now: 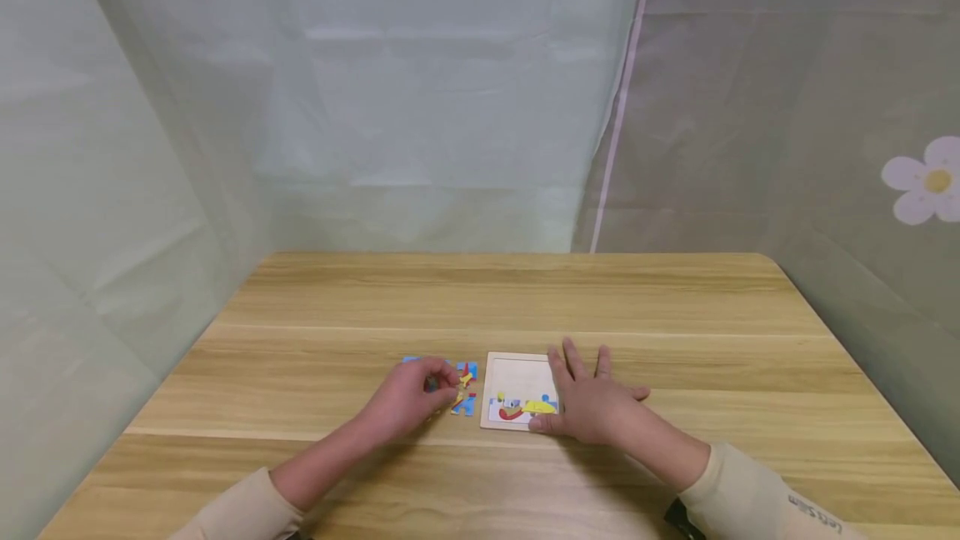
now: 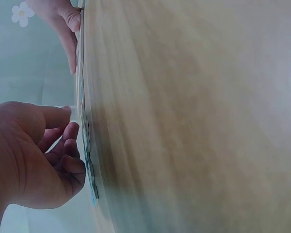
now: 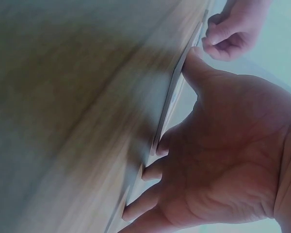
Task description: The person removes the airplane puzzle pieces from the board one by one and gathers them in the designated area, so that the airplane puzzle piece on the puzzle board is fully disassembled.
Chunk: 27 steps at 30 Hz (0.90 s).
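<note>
A square wooden puzzle tray (image 1: 521, 373) lies flat on the table, with colourful jigsaw pieces (image 1: 517, 408) along its near side. My right hand (image 1: 596, 408) rests with spread fingers over the tray's right side, the thumb at its near edge. In the right wrist view its thumb (image 3: 196, 65) touches the tray. Left of the tray, my left hand (image 1: 412, 390) bends its fingers low over loose blue, yellow and red puzzle pieces (image 1: 467, 373). The left wrist view shows a gap between its fingertips (image 2: 73, 130), and no piece is visible there. That hand hides some of the pieces.
The wood-grain table (image 1: 480, 298) stretches out beyond the tray and to both sides. Pale cloth (image 1: 450, 107) hangs behind its far edge, and a grey cloth with a flower print (image 1: 750, 123) hangs at the right.
</note>
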Tool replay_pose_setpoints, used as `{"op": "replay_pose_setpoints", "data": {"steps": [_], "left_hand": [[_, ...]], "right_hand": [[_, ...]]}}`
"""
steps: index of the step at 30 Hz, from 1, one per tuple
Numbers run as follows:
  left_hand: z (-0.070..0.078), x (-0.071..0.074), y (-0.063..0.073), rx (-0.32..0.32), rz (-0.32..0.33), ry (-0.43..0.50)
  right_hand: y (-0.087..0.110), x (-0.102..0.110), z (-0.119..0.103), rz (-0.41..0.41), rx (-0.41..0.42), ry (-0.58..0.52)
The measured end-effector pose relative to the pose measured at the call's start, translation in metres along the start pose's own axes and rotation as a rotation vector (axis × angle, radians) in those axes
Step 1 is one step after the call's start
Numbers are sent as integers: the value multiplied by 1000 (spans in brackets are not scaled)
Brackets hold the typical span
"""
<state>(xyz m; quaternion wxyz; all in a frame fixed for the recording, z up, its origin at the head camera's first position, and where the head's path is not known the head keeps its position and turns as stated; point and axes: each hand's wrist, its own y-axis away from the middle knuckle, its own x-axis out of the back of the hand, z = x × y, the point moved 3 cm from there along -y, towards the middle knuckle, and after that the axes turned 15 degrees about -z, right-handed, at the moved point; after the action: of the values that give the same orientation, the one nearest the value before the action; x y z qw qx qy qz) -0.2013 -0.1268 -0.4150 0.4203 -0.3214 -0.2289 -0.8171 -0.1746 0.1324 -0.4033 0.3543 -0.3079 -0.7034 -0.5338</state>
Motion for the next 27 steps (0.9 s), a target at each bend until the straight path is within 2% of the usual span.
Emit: {"op": "replay_pose_setpoints", "data": {"steps": [8,13,19,27], "left_hand": [[7,-4,-3,-34,1,19],[12,-8,-8,-54,-27,4],[19,-14,-14,-45,-49,-13],[29,-22,-21,-64,-97,15]], "right_hand": [[-2,0,1,0,4,-8],[-1,0,1,4,4,-18],[-1,0,1,5,6,-26],[0,1,0,3,5,-17]]}}
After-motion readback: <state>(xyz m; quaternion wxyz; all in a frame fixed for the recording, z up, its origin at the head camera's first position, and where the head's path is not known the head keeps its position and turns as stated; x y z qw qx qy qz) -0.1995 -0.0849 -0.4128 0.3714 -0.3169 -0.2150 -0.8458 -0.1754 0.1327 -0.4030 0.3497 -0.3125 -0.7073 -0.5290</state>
